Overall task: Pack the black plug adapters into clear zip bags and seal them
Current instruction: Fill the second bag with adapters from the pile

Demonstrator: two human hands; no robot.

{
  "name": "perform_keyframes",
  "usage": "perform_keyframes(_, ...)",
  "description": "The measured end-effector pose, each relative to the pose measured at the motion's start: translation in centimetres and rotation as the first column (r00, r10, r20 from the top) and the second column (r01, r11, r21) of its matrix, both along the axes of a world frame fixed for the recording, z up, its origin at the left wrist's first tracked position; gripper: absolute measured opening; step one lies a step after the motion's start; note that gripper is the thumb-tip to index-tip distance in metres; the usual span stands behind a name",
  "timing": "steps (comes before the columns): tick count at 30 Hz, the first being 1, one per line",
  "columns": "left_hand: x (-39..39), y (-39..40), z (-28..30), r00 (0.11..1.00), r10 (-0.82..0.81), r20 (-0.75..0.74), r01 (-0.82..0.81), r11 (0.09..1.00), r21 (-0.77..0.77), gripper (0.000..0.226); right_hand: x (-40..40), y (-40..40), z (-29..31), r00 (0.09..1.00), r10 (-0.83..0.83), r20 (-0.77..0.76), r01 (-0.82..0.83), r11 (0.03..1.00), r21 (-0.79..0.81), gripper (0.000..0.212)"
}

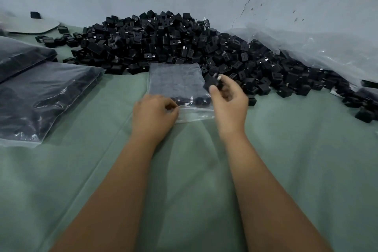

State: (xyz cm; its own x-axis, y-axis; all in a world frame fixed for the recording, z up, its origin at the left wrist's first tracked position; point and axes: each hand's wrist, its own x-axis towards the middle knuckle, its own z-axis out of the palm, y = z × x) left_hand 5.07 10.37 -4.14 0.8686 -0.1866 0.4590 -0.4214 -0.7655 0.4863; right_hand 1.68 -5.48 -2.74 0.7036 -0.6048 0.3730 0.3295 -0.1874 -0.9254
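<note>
Table draped in pale green cloth [286, 159], set against a cracked grey wall. Heap of small black plastic plug adapters [163, 43] piled at the back. Clear flexible zip bag [178, 82], partly filled, laid before the heap; its near open edge is pinched by the left hand [154, 113]. One adapter [211, 84] is pinched in the right hand's [229, 100] fingers beside the bag. Adapters judged light and rigid, best taken by the body; film slippery, best held at the mouth.

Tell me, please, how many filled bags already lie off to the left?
2: one filled bag lies on the green cloth left of the left hand; another sits behind it at the frame's left edge. More may lie out of view.
</note>
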Motion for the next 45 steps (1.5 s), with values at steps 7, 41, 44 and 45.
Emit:
perform_keyframes(7, -0.6, 0.4, 0.6, 0.969, -0.017, -0.247, -0.111, 0.862, -0.495, 0.011, -1.3, 6.6, -1.2, 0.966, 0.239, -0.102, -0.259, 0.862, -0.435, 0.035)
perform_keyframes(41, 0.4, 2.8, -0.2, 0.879, 0.364, -0.309, -0.403, 0.912, -0.072, 0.025, -1.0, 4.7, -1.8, 0.857, 0.249, -0.451, -0.507, 0.567, -0.65, 0.034)
perform_keyframes(44, 0.6, 2.8, -0.3, 0.879, 0.37, -0.302, -0.404, 0.913, -0.057, 0.027, -1.1, 5.0, -1.7, 0.872, 0.201, -0.447, -0.486, 0.468, -0.738, 0.037)
perform_keyframes(45, 0.7, 2.8, -0.3, 0.878, 0.372, -0.3, -0.405, 0.913, -0.054, 0.027, -1.1, 5.1, -1.8, 0.875, 0.185, -0.447, -0.48, 0.445, -0.756, 0.038)
